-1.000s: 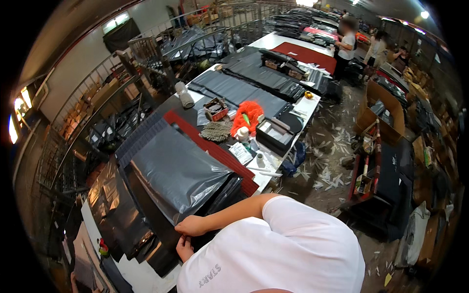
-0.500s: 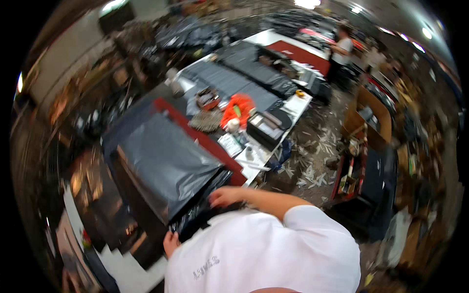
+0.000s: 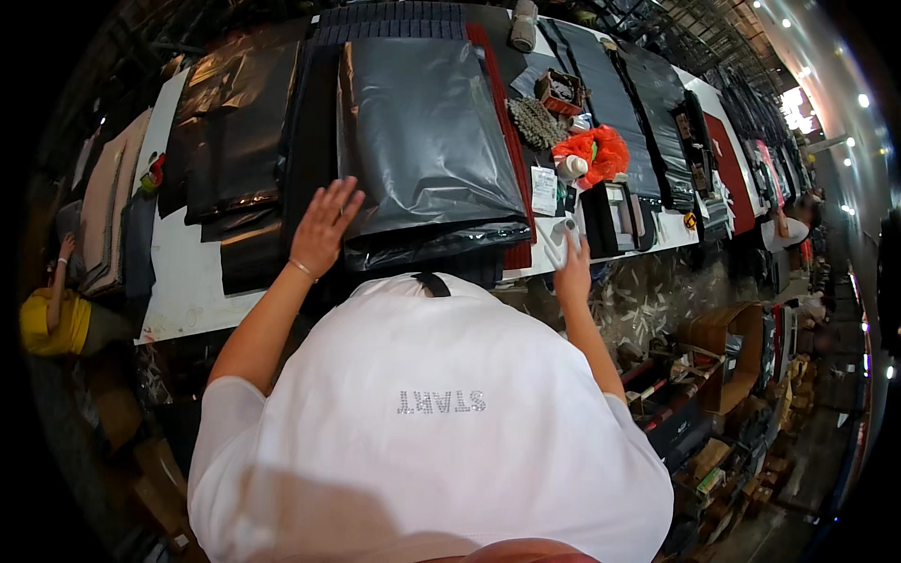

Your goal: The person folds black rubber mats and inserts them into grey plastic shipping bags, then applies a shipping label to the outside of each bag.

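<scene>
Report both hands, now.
Left hand: open, fingers extended, by the grey plastic bag.
Right hand: at the white roll; whether it grips cannot be told.

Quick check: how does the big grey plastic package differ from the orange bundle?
Size: the grey plastic package is much larger than the orange bundle.
Shape: the grey plastic package lies broad and fairly flat; the orange bundle is crumpled and irregular.
Nearest hand: the grey plastic package has the left hand at its left edge; the orange bundle lies beyond the right hand.
Shared: both look shiny and creased.
</scene>
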`<state>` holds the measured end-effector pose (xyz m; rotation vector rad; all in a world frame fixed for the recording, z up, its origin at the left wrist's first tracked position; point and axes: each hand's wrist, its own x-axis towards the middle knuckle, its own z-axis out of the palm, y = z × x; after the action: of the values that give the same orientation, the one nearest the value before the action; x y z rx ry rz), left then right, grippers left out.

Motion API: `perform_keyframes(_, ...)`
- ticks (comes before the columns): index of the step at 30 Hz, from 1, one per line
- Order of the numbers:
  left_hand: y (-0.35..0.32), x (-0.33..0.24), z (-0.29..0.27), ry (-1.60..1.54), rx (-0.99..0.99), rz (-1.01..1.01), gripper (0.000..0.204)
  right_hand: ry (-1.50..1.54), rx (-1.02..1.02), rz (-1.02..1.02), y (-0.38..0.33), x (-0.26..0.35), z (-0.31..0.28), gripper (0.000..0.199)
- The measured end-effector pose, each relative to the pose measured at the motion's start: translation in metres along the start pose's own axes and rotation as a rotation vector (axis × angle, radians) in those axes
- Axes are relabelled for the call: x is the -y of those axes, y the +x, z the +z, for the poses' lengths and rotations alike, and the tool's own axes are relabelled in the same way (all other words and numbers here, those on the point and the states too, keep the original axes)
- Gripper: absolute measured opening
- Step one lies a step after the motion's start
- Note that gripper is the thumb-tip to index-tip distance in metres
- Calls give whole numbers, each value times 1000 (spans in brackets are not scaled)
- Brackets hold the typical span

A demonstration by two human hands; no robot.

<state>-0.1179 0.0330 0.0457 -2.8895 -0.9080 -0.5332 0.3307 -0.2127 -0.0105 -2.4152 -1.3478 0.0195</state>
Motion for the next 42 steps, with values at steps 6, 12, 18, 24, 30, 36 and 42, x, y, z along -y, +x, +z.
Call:
perform_keyframes(6, 9, 2, 16, -167, 172, 267, 81, -314, 56, -900, 88, 64, -1, 70)
perform_keyframes(12, -4, 4, 28, -494, -35, -4, 42, 231, 432, -415, 110, 63, 12, 39)
perform_keyframes(18, 29, -3, 66, -477, -277, -775, 18, 673, 468, -22, 147, 60, 66, 33)
perform_keyframes(24, 22, 26, 95, -693, -338, -1148, 26, 300, 110, 40, 136, 88, 65, 20)
perform_keyframes(30, 70, -17, 31, -350, -359, -343, 40, 376, -1, -699, 103, 187, 22, 41)
perform_keyframes(36, 60, -19, 53, -192, 191, -37, 60, 57, 345, -822, 95, 170, 44, 76)
perform_keyframes(42, 54, -13, 62, -177, 271, -68, 68, 376, 234, -371, 92, 83, 32, 55)
